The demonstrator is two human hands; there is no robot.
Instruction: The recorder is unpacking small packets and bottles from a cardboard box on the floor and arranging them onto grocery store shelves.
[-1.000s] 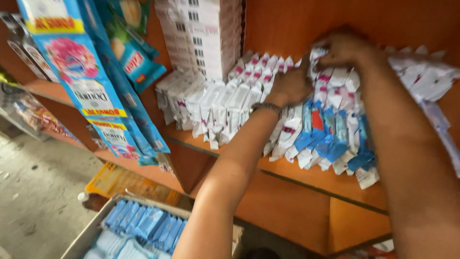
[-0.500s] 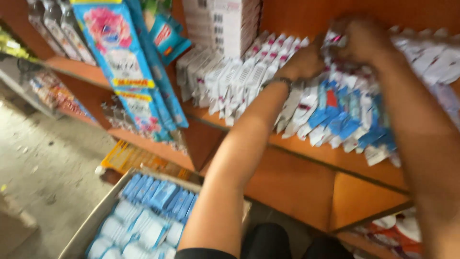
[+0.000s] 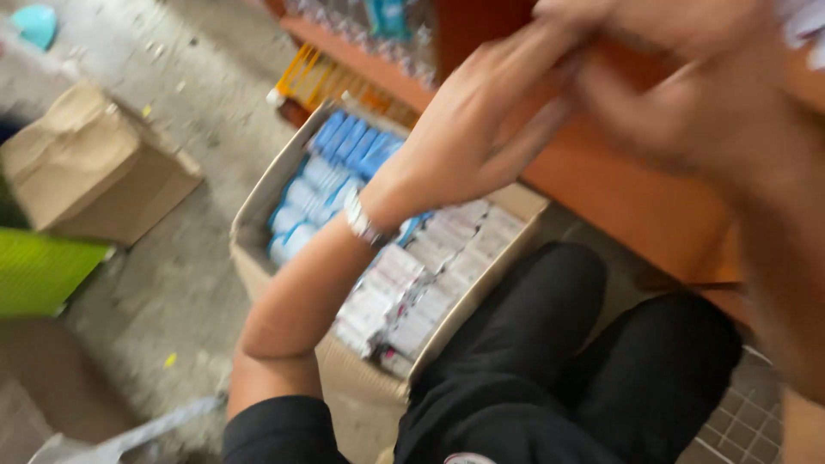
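My left hand (image 3: 481,129), with a watch (image 3: 361,225) on its wrist, hangs in front of the orange wooden shelf (image 3: 619,202), fingers spread and holding nothing. My right hand (image 3: 679,94) is just to its right, very blurred, their fingertips close together; whether it holds anything is unclear. Below my left forearm an open cardboard box (image 3: 258,228) stands on the floor. It holds several blue packs (image 3: 344,155) at its far end and several white boxed packs (image 3: 421,288) at the near end.
A closed brown cardboard box (image 3: 94,163) and a green flat thing (image 3: 43,271) lie on the concrete floor to the left. Yellow packs (image 3: 318,73) sit on a low shelf behind the open box. My knees in black trousers (image 3: 601,344) are beside the box.
My view has swung down from the shelf of stacked white and blue packs to the box on the floor. Both hands have come off the shelf stacks and now hang lower, close together.
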